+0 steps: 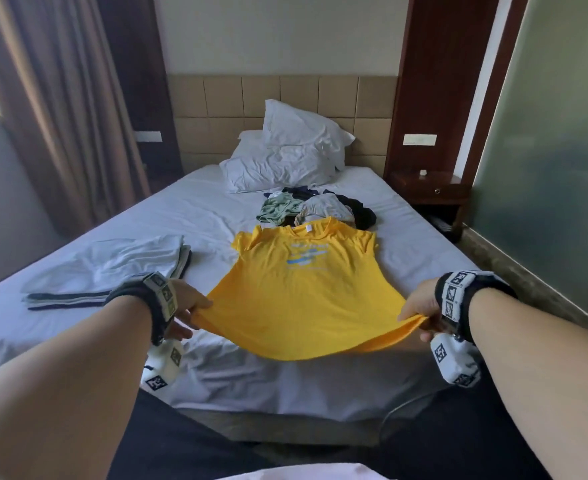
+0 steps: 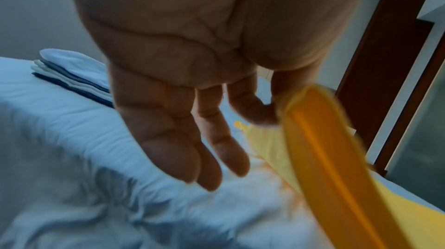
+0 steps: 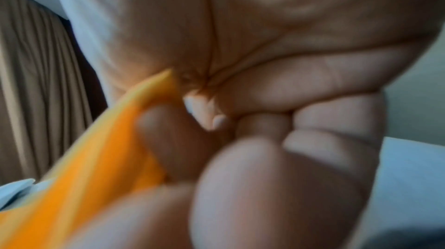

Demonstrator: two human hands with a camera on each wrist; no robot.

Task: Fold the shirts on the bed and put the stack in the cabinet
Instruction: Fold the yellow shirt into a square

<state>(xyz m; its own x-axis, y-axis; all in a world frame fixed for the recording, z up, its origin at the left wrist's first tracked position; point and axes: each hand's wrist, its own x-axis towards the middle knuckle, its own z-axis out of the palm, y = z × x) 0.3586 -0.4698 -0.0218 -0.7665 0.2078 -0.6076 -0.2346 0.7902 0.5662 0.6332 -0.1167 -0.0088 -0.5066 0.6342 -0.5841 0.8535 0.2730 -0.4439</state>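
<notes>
The left hand [image 1: 186, 308] pinches the yellow shirt [image 1: 303, 292] hem between thumb and forefinger (other fingers [image 2: 211, 150] hang straight); the right hand [image 1: 420, 311] curls tight round the opposite corner, the shirt spread face-up on the bed [image 1: 147, 216] between them

Blurring across most of the right wrist view: right hand [image 3: 277, 139] smeared, fingertips [image 3: 207, 114] barely separable, grip on the yellow shirt [image 3: 84, 167] readable only as curled fingers over orange cloth. Hiding the left thumb behind the shirt hem in the left wrist view. Remaining illegible in the head view: blue print [image 1: 308, 256] on the shirt chest. Concealing individual garments within the unfolded pile [image 1: 315, 207]; count indeterminable. Showing folded stack [image 1: 107, 271] layers as edges only.
</notes>
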